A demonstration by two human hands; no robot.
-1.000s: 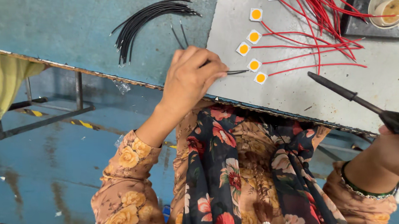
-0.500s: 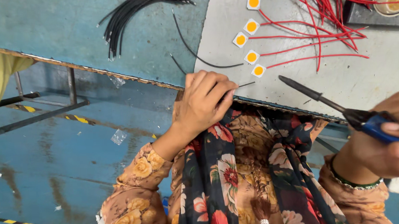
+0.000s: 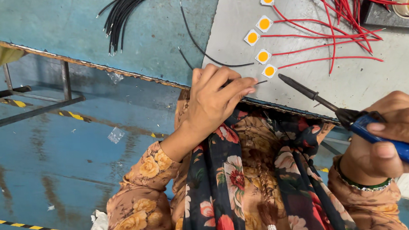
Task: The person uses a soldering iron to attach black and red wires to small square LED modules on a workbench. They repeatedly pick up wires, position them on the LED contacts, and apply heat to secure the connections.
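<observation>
1. Black wire bundle lies loose at the table's far left, untouched.
2. Left hand pinches a black wire; its bared end sits just beside the nearest LED chip.
3. Right hand, fist closed round the soldering iron, tip close to that chip. Risk: fingertips close to the tip, likely burn; the unclamped chip may shift.

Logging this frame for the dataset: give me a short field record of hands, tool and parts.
left hand: pinches a black wire at the bench edge, bare tip toward the nearest chip
right hand: grip closed on the blue handle of a soldering iron
iron tip: close to the nearest chip, contact not clear
chips: five square white chips with yellow centres, each with a red wire
surface: grey sheet on a blue bench
spare wires: black bundle, upper left
</observation>
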